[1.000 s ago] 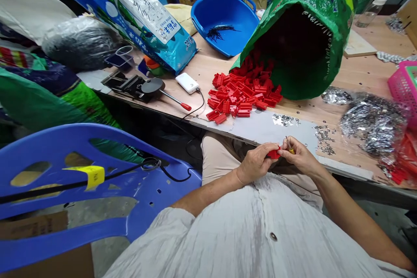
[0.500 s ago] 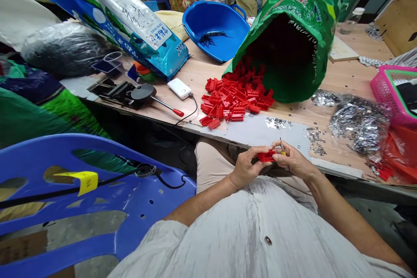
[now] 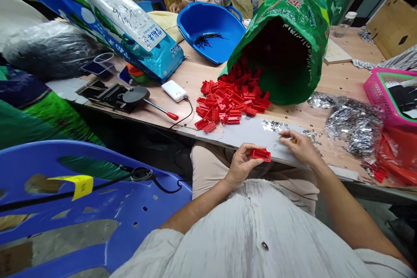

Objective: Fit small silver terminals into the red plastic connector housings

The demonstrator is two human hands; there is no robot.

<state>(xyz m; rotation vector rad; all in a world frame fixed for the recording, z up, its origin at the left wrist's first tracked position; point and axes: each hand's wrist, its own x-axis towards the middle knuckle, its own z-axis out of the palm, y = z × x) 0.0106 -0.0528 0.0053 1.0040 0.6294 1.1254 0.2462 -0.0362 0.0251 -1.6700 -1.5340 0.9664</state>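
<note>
Left hand (image 3: pixel 240 166) pinches red piece (image 3: pixel 261 154); right hand (image 3: pixel 302 149) extends, holding yellow item (image 3: pixel 293 140)

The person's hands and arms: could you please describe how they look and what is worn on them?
The left hand and right hand wear no gloves; no watch shows. Both forearms are bare below loose, pale sleeves.

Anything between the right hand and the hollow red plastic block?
Nothing visible: the right hand is apart from the hollow red plastic block, whose free end juts from the left hand; flat grey sheet shows in the gap.
</note>
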